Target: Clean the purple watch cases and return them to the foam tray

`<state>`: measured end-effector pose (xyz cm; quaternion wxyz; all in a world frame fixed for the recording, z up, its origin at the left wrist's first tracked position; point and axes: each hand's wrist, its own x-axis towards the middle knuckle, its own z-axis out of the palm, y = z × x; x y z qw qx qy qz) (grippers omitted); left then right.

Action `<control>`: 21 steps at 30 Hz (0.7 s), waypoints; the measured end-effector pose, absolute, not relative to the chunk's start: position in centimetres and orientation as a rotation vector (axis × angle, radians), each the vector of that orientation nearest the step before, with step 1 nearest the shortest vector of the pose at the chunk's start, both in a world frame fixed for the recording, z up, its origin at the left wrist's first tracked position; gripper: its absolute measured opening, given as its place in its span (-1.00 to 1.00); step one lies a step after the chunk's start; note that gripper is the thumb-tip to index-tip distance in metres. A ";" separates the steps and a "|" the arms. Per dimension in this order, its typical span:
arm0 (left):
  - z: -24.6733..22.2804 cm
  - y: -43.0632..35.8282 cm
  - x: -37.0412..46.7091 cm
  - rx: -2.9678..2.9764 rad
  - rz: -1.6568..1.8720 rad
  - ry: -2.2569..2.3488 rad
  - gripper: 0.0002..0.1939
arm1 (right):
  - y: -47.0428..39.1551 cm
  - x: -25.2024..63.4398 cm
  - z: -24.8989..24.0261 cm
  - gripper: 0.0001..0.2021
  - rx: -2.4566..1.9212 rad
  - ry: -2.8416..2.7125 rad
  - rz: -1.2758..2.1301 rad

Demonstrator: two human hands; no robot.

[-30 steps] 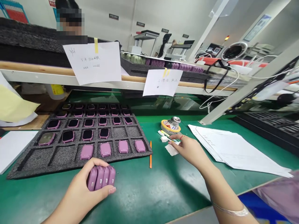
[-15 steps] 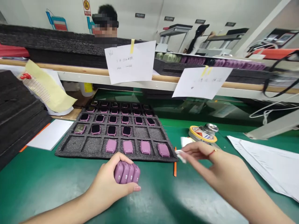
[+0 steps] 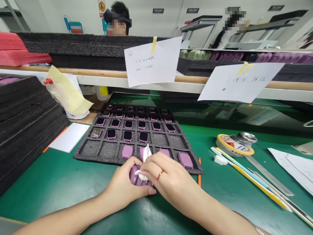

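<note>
My left hand is closed round a row of purple watch cases, held side by side just above the green table. Pinched in the fingers of my right hand is a white wipe, pressed against the top of these cases. Part of the row is hidden behind my right fingers. Right behind both hands lies a black foam tray with compartments. Dark-screened watches fill its back rows, and purple cases lie in the front row, one partly covered by the wipe.
On the right, toothbrushes and a steel ruler lie beside a yellow-rimmed tin. Stacked black foam trays stand at the left. A shelf edge with taped paper notes crosses behind; beyond it is a person.
My right hand has moved left from beside the tray, bringing the white wipe onto the watch cases. My left hand keeps its hold. The camera view has shifted.
</note>
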<state>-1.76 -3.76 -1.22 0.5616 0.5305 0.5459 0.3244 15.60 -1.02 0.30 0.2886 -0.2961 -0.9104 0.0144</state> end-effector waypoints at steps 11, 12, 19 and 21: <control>0.5 -4.9 -1.7 1.155 0.906 1.251 -0.53 | 0.2 20.2 5.6 -0.85 -1.009 -2.259 0.021; 0.6 -4.9 -1.8 1.148 0.916 1.244 -0.53 | 0.3 21.0 5.8 -0.81 -1.041 -2.276 0.000; 0.8 -5.2 -1.7 1.079 0.954 1.193 -0.54 | 2.3 28.6 2.9 -0.41 -1.217 -2.493 -0.119; 0.9 -5.2 -1.7 1.064 0.961 1.156 -0.54 | 2.1 28.5 2.7 -0.44 -1.145 -2.500 -0.223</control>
